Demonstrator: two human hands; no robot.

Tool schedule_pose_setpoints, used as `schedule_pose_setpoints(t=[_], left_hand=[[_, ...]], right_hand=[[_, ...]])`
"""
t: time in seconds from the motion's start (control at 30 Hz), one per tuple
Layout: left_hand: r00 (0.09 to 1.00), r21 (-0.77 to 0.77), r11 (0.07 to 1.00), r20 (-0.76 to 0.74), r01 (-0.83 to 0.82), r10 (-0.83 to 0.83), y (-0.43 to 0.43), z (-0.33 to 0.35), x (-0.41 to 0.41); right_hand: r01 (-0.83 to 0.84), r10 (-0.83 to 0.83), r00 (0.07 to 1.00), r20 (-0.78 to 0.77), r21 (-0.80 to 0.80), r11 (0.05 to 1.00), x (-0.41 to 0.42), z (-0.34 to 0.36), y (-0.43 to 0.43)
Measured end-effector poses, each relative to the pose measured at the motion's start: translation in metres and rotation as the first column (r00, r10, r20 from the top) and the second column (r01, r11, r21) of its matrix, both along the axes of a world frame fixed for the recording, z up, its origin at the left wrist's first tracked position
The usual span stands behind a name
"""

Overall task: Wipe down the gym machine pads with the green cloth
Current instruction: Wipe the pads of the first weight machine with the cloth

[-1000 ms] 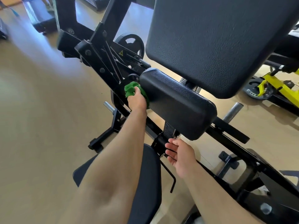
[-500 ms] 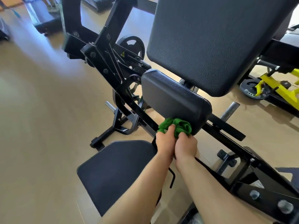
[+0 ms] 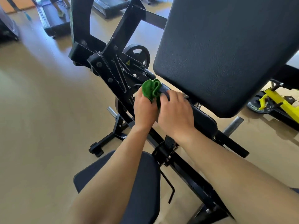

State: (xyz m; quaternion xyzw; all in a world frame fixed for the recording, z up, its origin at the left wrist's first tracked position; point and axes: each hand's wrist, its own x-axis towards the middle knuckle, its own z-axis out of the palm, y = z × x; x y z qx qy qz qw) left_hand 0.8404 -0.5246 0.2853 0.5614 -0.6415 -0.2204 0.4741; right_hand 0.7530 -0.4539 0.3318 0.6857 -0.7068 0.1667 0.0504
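Since the cloth (image 3: 151, 90)'s soft and floppy, it's gripped bunched by the left hand (image 3: 144, 111); right fingers (image 3: 174, 95) are laid loosely on the pad (image 3: 205, 125).

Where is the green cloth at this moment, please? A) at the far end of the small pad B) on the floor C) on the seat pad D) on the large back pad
A: the left hand grips the green cloth against the far end of the small pad.
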Motion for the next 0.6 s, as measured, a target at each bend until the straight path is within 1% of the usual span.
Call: schedule_pose_setpoints(t=[0.03, 0.07, 0.17, 0.2, 0.23, 0.37, 0.43, 0.5, 0.53, 0.57, 0.6], left_hand=[[0.996, -0.078, 0.997, 0.090, 0.012, -0.005, -0.005, -0.003, 0.003], [0.990, -0.148, 0.989, 0.141, 0.023, -0.002, -0.009, -0.005, 0.006], [0.990, -0.282, 0.958, 0.138, 0.055, -0.016, -0.021, -0.003, 0.006], [0.991, -0.291, 0.955, 0.128, 0.066, -0.030, -0.026, -0.003, 0.004], [0.992, -0.268, 0.960, 0.117, 0.080, -0.050, -0.032, -0.004, 0.002], [0.981, -0.138, 0.972, 0.076, 0.190, -0.181, -0.051, -0.007, 0.005], [0.978, -0.015, 0.980, 0.059, 0.201, -0.199, -0.063, -0.002, 0.011], [0.987, 0.239, 0.958, -0.012, 0.156, -0.157, -0.084, 0.000, 0.017], [0.990, 0.390, 0.910, -0.055, 0.142, -0.131, -0.097, -0.007, 0.022], [0.988, 0.523, 0.838, -0.094, 0.157, -0.126, -0.104, -0.013, 0.026], [0.980, 0.616, 0.763, -0.138, 0.196, -0.141, -0.109, -0.024, 0.030]], right_hand=[[-0.019, 0.020, 0.998, -0.055, 0.020, 1.000, -0.001, -0.004, -0.005], [-0.026, 0.029, 0.996, -0.085, 0.035, 0.999, -0.002, -0.007, -0.009], [-0.009, 0.011, 0.995, -0.099, 0.016, 1.000, -0.003, -0.013, -0.022], [-0.002, 0.002, 0.995, -0.099, 0.005, 1.000, -0.004, -0.014, -0.027], [-0.002, 0.002, 0.995, -0.095, -0.001, 1.000, -0.005, -0.015, -0.031], [-0.056, 0.055, 0.994, -0.094, -0.012, 0.998, -0.009, -0.018, -0.041], [-0.061, 0.062, 0.991, -0.122, 0.007, 0.998, -0.009, -0.021, -0.041], [-0.053, 0.052, 0.986, -0.161, -0.003, 0.999, -0.008, -0.023, -0.043], [-0.057, 0.054, 0.982, -0.183, -0.010, 0.998, -0.007, -0.025, -0.043], [-0.064, 0.060, 0.978, -0.200, -0.015, 0.998, -0.007, -0.026, -0.043], [-0.067, 0.061, 0.976, -0.211, -0.022, 0.998, -0.006, -0.028, -0.045]])
